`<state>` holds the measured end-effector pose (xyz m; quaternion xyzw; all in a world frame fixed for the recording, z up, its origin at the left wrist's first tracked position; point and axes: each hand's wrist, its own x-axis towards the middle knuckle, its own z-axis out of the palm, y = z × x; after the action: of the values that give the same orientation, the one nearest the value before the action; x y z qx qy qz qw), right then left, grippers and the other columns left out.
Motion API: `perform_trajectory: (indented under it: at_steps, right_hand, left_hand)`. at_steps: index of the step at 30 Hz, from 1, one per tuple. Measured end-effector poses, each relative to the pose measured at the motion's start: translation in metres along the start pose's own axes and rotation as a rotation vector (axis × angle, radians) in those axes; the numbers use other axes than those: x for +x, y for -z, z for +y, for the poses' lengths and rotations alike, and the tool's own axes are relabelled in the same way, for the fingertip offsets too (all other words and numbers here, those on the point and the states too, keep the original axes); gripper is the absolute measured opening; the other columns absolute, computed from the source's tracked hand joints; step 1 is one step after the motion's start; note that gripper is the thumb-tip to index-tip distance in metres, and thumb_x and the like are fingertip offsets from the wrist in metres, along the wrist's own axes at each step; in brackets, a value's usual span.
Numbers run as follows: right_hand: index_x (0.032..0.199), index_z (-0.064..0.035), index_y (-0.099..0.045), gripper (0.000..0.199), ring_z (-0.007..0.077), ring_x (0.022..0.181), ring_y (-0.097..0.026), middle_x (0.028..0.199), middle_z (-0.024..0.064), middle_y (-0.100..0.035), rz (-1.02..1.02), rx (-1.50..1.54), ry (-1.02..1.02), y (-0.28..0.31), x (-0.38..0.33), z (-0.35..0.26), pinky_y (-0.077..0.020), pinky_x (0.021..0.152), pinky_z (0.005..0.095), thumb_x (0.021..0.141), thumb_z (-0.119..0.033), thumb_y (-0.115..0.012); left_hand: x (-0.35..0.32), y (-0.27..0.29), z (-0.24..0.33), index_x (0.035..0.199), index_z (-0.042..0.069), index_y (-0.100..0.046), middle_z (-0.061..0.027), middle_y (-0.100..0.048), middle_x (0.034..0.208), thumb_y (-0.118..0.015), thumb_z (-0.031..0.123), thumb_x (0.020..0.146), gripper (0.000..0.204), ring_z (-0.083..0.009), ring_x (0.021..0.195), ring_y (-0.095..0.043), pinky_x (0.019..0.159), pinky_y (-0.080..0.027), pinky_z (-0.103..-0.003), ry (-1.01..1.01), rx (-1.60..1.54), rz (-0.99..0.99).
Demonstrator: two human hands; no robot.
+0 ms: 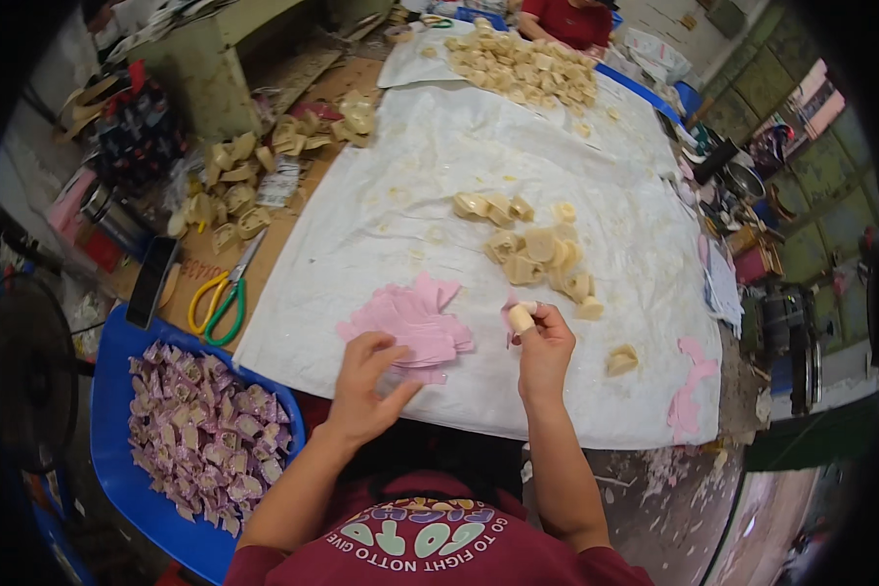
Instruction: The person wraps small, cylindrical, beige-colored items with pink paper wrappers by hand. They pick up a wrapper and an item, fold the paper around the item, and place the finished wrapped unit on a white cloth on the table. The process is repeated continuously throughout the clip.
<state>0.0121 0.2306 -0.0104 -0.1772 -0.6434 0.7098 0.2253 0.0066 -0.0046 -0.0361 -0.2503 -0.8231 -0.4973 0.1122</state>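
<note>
My left hand (pixel 369 383) is at the near edge of a loose pile of thin pink pieces (pixel 405 317), thumb and fingers apart. Between those fingers I see nothing held. To the right, my right hand (pixel 545 352) is closed on a small cream-coloured moulded piece (pixel 522 318), raised a little over the white cloth. A bit of pink material (pixel 508 311) shows beside that piece; whether it is stuck to it or only held with it, I cannot tell. Just beyond this hand lies a loose group of similar cream pieces (pixel 537 252), and a single one (pixel 621 359) sits to its right.
White cloth (pixel 361 234) covers the table. A blue tub (pixel 117 420) of pink-and-cream pieces (pixel 205 420) stands at the left, near scissors (pixel 227 301) and a phone (pixel 153 281). Pink scraps (pixel 691 386) lie at right. A person (pixel 578 21) sits beyond a large cream heap (pixel 527 66).
</note>
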Motion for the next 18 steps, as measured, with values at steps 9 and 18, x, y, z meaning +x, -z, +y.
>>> perform_trajectory:
  at_steps: [9,18]
  right_hand:
    - [0.1,-0.0034,-0.066,0.027,0.0318,0.09,-0.063,0.1,0.0147,-0.064,-0.509,-0.543,0.807,-0.007,-0.038,-0.022,-0.0522,0.077,0.0386,0.073,0.002,-0.067]
    - [0.111,0.0004,-0.056,0.043,0.0346,0.109,-0.049,0.116,0.0148,-0.054,0.109,-1.15,0.557,0.104,0.058,0.006,-0.0441,0.093,0.04,0.068,0.007,-0.06]
  left_hand:
    - [0.03,0.006,0.031,0.122,-0.002,-0.058,-0.0154,-0.065,0.112,-0.052,0.024,0.099,0.035,-0.0204,0.091,-0.068,0.072,-0.059,-0.032,0.705,-1.065,-0.254]
    - [0.035,0.0,0.036,0.123,-0.007,-0.053,-0.027,-0.057,0.122,-0.051,0.023,0.099,0.039,-0.0295,0.108,-0.062,0.084,-0.059,-0.037,0.796,-1.289,-0.002]
